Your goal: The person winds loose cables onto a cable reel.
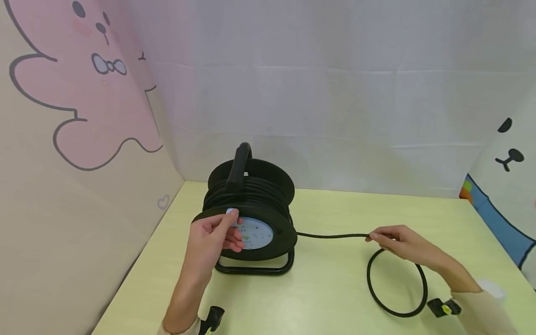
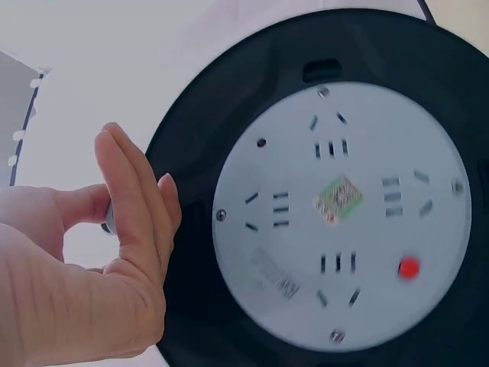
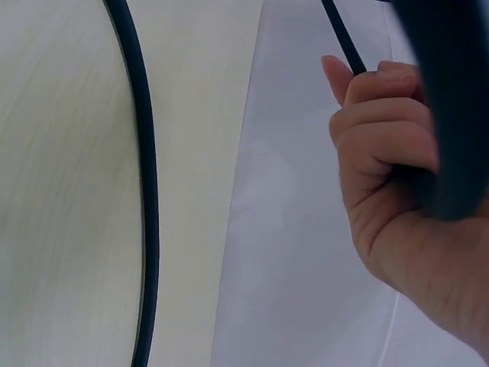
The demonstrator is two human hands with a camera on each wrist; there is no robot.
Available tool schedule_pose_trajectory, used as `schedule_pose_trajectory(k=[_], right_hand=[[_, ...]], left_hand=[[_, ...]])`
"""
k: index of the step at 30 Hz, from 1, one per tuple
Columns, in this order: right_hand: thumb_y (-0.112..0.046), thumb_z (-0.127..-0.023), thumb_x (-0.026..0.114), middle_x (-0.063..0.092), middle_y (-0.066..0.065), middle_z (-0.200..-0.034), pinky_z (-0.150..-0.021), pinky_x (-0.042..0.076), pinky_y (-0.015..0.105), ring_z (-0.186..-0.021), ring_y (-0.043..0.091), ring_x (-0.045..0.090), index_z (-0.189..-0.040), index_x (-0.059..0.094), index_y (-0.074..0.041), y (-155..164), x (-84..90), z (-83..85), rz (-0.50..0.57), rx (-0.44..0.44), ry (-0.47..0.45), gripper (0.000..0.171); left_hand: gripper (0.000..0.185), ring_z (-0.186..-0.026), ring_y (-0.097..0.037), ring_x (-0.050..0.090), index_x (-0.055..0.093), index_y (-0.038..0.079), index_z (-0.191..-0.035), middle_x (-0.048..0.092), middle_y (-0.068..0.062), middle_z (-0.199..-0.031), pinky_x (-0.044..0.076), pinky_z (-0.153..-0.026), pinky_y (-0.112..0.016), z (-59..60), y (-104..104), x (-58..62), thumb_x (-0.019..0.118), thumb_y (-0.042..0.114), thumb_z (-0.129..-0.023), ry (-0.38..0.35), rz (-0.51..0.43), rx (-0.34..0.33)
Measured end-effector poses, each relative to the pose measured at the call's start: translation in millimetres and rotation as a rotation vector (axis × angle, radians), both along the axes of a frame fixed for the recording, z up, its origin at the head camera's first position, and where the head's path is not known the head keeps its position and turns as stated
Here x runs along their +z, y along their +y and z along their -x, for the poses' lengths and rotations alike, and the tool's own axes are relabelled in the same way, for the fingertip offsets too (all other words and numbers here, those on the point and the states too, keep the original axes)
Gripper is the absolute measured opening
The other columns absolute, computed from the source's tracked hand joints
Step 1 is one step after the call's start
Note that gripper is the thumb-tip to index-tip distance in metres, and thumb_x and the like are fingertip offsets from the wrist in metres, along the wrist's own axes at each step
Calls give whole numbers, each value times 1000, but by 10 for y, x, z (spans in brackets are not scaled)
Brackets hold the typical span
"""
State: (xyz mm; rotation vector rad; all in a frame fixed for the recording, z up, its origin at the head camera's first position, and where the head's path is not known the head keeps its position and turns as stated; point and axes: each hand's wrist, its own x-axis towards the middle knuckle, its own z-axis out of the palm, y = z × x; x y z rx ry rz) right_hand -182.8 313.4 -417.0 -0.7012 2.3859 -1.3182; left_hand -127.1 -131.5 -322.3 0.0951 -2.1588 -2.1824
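A black cable reel (image 1: 286, 237) with a top carrying handle and a tubular stand sits on the table, cable wound round its drum. Its front face has a pale round socket panel (image 2: 359, 237) with a red button. At the left edge of that face my left hand (image 1: 209, 237) pinches a small pale knob (image 1: 231, 211) between thumb and finger; the knob is mostly hidden. From the reel's right side the black cable (image 1: 331, 236) runs nearly straight to my right hand (image 1: 402, 239), whose curled fingers grip it. Past this hand the cable hangs in a loop (image 1: 370, 284).
The pale yellow table (image 1: 326, 288) meets a white curtain (image 1: 335, 116) behind. A cartoon-printed cloth (image 1: 92, 93) stands on the left, another (image 1: 511, 186) on the right. Near the right sleeve lies a white object (image 1: 493, 289), partly hidden.
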Motion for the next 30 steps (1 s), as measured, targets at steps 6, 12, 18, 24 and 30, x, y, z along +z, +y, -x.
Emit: schedule_pose_trajectory(k=[6,12,18,24,30], right_hand=[[-11,-111,44,33,0,-61,-42,31,33,-48,15,21,-113,70,2,-132,-32,46,40,31,3,29],[-13,-111,45,38,-9,-68,-45,31,32,-54,6,26,-111,70,-2,-277,-63,78,20,51,20,28],[-9,-111,44,39,-7,-66,-44,33,30,-49,8,24,-113,69,0,-397,-52,160,32,94,74,27],[-10,-110,47,43,-6,-69,-44,32,30,-50,8,25,-111,68,-4,-426,48,209,8,63,102,22],[-8,-108,51,42,-7,-68,-45,32,30,-52,6,27,-110,70,-3,-282,127,188,-23,-11,158,19]], left_hand=[[30,-52,-21,67,69,-13,-94,65,-15,-68,62,-58,-30,0,141,-33,66,15,-102,40,20,-32],[30,-53,-22,68,69,-12,-91,66,-15,-68,62,-58,-31,-6,283,-77,69,16,-100,83,49,-76],[31,-55,-22,70,69,-10,-88,68,-14,-68,62,-58,-32,-7,431,-144,69,19,-100,94,57,-135],[32,-56,-17,69,69,-11,-91,69,-14,-68,62,-58,-30,-21,592,-273,70,20,-99,50,49,-196],[28,-55,-15,69,70,-6,-88,69,-12,-66,61,-55,-27,-15,765,-504,71,19,-99,20,87,-236]])
